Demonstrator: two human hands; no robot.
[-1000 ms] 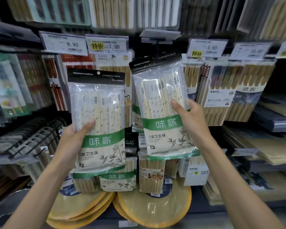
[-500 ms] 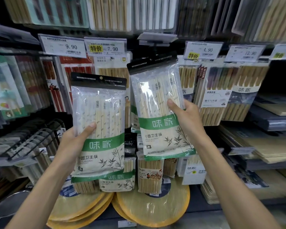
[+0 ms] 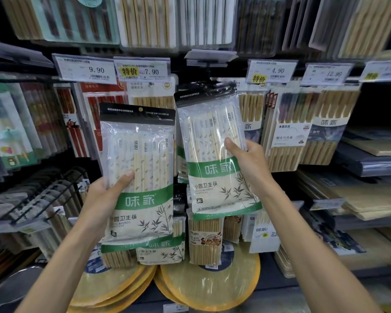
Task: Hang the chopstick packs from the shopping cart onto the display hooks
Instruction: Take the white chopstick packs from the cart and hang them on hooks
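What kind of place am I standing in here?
Probably a supermarket's kitchenware aisle: price tags sit above rows of hanging chopstick packs, and the left hand and right hand hold up the left pack and right pack.

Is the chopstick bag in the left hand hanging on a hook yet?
Not hung. The left hand grips the left pack low down, and nothing passes through the hole in its black top.
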